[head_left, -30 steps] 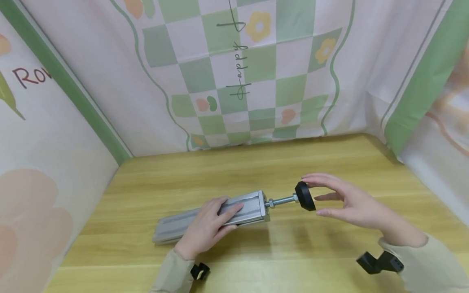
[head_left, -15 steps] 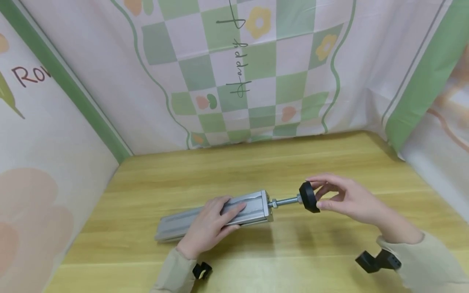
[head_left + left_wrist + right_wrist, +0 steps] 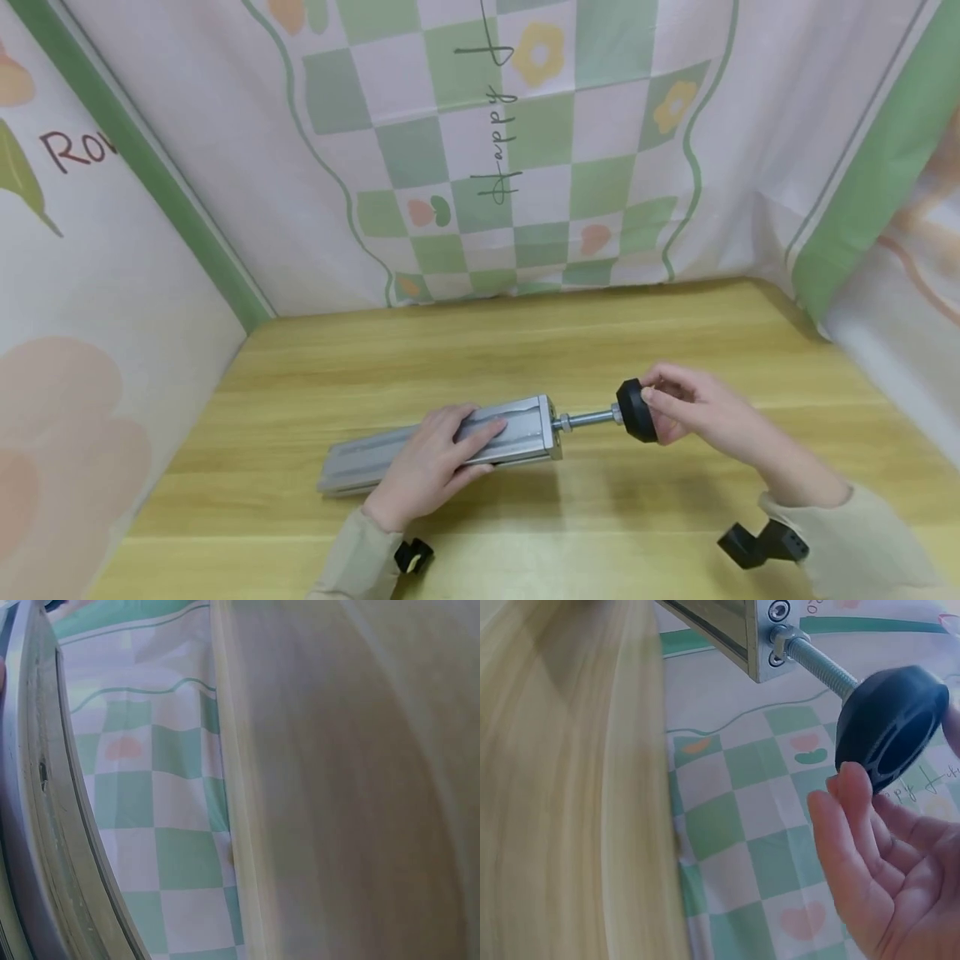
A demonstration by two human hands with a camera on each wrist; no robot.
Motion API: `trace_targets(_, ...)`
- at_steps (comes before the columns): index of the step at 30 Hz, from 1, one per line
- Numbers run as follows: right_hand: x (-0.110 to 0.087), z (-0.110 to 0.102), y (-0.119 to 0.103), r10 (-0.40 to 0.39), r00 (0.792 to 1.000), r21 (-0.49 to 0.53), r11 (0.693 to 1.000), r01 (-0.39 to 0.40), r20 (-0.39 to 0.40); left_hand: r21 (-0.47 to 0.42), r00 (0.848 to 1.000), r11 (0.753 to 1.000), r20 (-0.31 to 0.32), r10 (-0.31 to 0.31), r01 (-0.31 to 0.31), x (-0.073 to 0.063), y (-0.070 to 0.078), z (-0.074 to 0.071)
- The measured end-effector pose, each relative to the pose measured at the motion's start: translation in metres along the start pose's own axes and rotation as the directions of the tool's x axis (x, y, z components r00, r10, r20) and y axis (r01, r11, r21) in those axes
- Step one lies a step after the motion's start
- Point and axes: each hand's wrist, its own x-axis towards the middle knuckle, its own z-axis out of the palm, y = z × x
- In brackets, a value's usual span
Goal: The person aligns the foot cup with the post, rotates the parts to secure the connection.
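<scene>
A silver aluminium profile [image 3: 517, 425] runs left to right over the table in the head view. From its right end sticks a threaded rod [image 3: 592, 418] with nuts on it, and a black leveling foot [image 3: 636, 410] caps the rod. My left hand [image 3: 423, 467] grips the profile near its middle, index finger along the top and thumb on the near side. My right hand [image 3: 693, 404] pinches the foot's rim between thumb and fingers. The right wrist view shows the hollow underside of the black foot [image 3: 892, 727] and screws in the profile's end plate [image 3: 774, 645].
The wooden table [image 3: 360, 358] lies beneath, with a patterned curtain [image 3: 532, 192] rising along its back edge and white cloth panels on both sides. Black wrist mounts [image 3: 761, 546] sit on the sleeves.
The right fingers have gone from spread around the foot to pinching its rim, with the hand turned over. The left hand keeps its hold; the profile has shifted slightly right.
</scene>
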Motion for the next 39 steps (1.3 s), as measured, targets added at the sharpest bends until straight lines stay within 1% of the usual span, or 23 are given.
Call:
trace_targets(4, 0.001, 0.002, 0.001, 0.056, 0.998, 0.043, 0.997, -0.058, 0.032, 0.002, 1.0, 1.0, 0.0, 0.01, -0.01, 0.0, -0.001, 0.002)
trace_targets(8, 0.002, 0.002, 0.0, 0.067, 0.996, 0.06, 0.996, -0.07, 0.051, -0.007, 1.0, 1.0, 0.005, 0.002, -0.002, 0.0, -0.001, 0.003)
trace_targets(10, 0.002, 0.002, -0.001, 0.07, 0.996, 0.044, 0.996, -0.072, 0.047, -0.01, 1.0, 1.0, 0.007, 0.0, 0.0, 0.0, -0.001, 0.003)
trace_targets(13, 0.002, 0.003, -0.002, 0.077, 0.997, -0.019, 0.997, -0.077, 0.022, -0.011, 1.0, 1.0, 0.009, 0.002, -0.002, 0.0, -0.001, 0.002)
trace_targets(16, 0.003, 0.004, -0.001, 0.101, 0.995, -0.064, 0.993, -0.1, 0.002, -0.011, 1.0, 1.0, 0.02, -0.003, 0.003, 0.0, 0.0, 0.002)
trace_targets(18, 0.003, 0.005, 0.0, 0.111, 0.994, -0.054, 0.992, -0.111, 0.002, -0.013, 1.0, 1.0, 0.027, -0.009, 0.01, 0.0, 0.0, 0.002)
trace_targets(21, 0.003, 0.005, 0.001, 0.116, 0.993, -0.004, 0.993, -0.116, 0.016, -0.014, 0.999, 1.0, 0.03, -0.014, 0.015, 0.0, 0.0, 0.002)
trace_targets(23, 0.002, 0.006, 0.003, 0.065, 0.998, 0.026, 0.998, -0.065, 0.011, -0.015, 1.0, 1.0, 0.028, -0.014, 0.015, 0.0, 0.0, 0.002)
trace_targets(25, -0.001, 0.006, 0.004, -0.032, 0.999, 0.032, 0.999, 0.032, 0.004, -0.016, 1.0, 1.0, 0.024, -0.015, 0.016, 0.0, 0.0, 0.002)
trace_targets(26, -0.002, 0.006, 0.005, -0.093, 0.996, 0.029, 0.995, 0.093, 0.002, -0.018, 1.0, 1.0, 0.021, -0.016, 0.016, 0.0, 0.0, 0.002)
trace_targets(27, -0.003, 0.007, 0.006, -0.158, 0.987, 0.02, 0.987, 0.158, 0.001, -0.02, 1.0, 1.0, 0.017, -0.017, 0.018, 0.0, 0.0, 0.002)
trace_targets(29, -0.005, 0.007, 0.007, -0.279, 0.96, -0.028, 0.96, 0.279, 0.004, -0.02, 1.0, 1.0, 0.013, -0.02, 0.02, -0.001, 0.0, 0.002)
trace_targets(31, -0.006, 0.006, 0.007, -0.363, 0.932, -0.075, 0.929, 0.363, 0.013, -0.018, 1.0, 1.0, 0.009, -0.02, 0.02, -0.001, -0.001, 0.002)
trace_targets(34, -0.007, 0.004, 0.007, -0.449, 0.893, -0.149, 0.882, 0.447, 0.021, -0.012, 1.0, 1.0, 0.009, -0.015, 0.015, -0.002, -0.001, 0.002)
trace_targets(36, -0.008, 0.002, 0.007, -0.482, 0.875, -0.158, 0.862, 0.482, 0.038, -0.012, 1.0, 1.0, 0.009, -0.011, 0.011, -0.001, -0.001, 0.003)
trace_targets(39, -0.008, 0.0, 0.007, -0.512, 0.857, -0.186, 0.838, 0.513, 0.057, -0.015, 1.0, 1.0, 0.007, -0.01, 0.01, -0.001, -0.001, 0.003)
